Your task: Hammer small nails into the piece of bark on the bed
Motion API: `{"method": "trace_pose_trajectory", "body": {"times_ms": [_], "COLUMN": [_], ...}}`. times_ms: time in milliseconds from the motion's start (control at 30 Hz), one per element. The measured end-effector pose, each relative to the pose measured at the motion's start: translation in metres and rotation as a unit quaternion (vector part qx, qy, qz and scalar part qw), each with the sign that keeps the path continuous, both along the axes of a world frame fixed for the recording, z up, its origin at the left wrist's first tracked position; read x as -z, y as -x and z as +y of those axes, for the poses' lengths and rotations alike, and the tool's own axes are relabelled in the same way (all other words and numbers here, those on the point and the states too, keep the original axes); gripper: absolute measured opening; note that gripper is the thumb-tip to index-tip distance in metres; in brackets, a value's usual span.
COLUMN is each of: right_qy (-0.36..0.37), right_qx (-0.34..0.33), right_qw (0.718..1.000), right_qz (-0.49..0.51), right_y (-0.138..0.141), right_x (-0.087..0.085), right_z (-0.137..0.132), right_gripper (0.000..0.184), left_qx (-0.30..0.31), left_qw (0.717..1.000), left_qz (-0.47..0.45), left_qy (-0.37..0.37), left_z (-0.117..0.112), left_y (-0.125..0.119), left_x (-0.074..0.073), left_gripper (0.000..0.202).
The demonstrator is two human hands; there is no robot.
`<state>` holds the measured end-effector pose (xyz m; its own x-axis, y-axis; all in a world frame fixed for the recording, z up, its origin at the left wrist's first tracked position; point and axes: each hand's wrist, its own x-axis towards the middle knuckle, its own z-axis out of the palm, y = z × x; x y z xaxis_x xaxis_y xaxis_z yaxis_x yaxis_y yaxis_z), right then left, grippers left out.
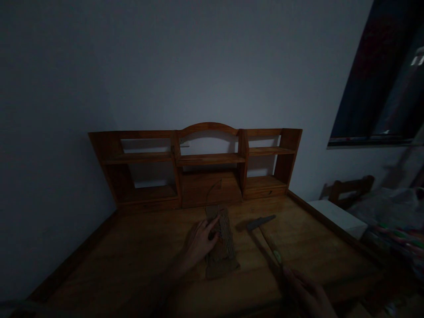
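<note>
My left hand [201, 241] rests on a worn stack of brown cardboard-like pieces [225, 234] in the middle of the wooden desk. Its index finger reaches forward over the stack, while the thumb and other fingers curl round a dark spot; what they hold is too dim to make out. A thin curved wire or string [212, 190] rises from the stack's far end. To the right, my right hand [306, 291] is closed on the lower handle of a hammer [270, 243]. The hammer's dark metal head points away from me, just above or on the desk, right of the stack.
A wooden shelf unit [212, 159] with open compartments stands along the desk's back, against the wall. The desk [142, 247] has raised side edges. Beyond its right edge are a white surface [338, 216], a wooden chair back [353, 190] and a plastic bag [391, 207].
</note>
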<state>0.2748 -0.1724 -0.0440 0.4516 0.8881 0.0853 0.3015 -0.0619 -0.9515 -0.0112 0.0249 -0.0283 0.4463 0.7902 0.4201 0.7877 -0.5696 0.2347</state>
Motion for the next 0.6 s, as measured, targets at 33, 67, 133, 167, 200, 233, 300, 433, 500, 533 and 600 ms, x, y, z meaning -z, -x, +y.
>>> {"method": "trace_pose_trajectory", "body": {"times_ms": [33, 67, 133, 167, 200, 233, 300, 433, 500, 533, 600], "right_qy": [0.01, 0.018, 0.026, 0.025, 0.022, 0.02, 0.025, 0.037, 0.017, 0.003, -0.029], "right_qx": [-0.001, -0.002, -0.004, -0.004, -0.001, 0.004, 0.022, 0.025, 0.01, 0.003, -0.004], "right_qw": [1.0, 1.0, 1.0, 1.0, 1.0, 1.0, 0.999, 0.999, 1.0, 1.0, 0.999], "right_qz": [0.004, 0.009, 0.016, 0.019, 0.02, 0.021, 0.021, 0.023, 0.017, 0.005, -0.031], "right_y": [0.001, 0.002, 0.004, 0.004, 0.004, 0.004, 0.003, 0.004, 0.004, 0.004, 0.001], "right_x": [0.0, -0.001, -0.001, 0.0, 0.0, 0.001, 0.003, 0.004, 0.005, 0.006, 0.012], "right_z": [0.002, 0.003, 0.006, 0.006, 0.006, 0.006, 0.005, 0.004, 0.004, 0.003, 0.002], "right_gripper": [0.05, 0.049, 0.05, 0.052, 0.053, 0.053, 0.052, 0.055, 0.059, 0.06, 0.057], "left_qx": [-0.003, -0.006, -0.008, -0.009, -0.01, -0.009, -0.005, 0.009, 0.011, 0.009, -0.001], "left_qw": [1.0, 1.0, 1.0, 1.0, 1.0, 1.0, 1.0, 1.0, 1.0, 0.999, 0.997], "left_qz": [-0.001, -0.003, -0.003, -0.002, -0.001, 0.002, 0.007, 0.002, -0.018, -0.033, -0.074], "left_qy": [0.0, 0.0, 0.005, 0.008, 0.009, 0.009, 0.006, -0.005, -0.002, 0.003, 0.015], "left_z": [0.0, 0.001, 0.002, 0.002, 0.003, 0.003, 0.004, 0.004, 0.006, 0.009, 0.016], "left_y": [0.0, 0.0, -0.001, -0.001, -0.001, -0.001, -0.001, 0.001, 0.003, 0.004, 0.006], "left_x": [-0.001, -0.001, -0.003, -0.005, -0.006, -0.007, -0.008, -0.004, 0.002, 0.006, 0.011], "left_gripper": [0.058, 0.058, 0.057, 0.056, 0.055, 0.055, 0.056, 0.059, 0.063, 0.062, 0.055]}}
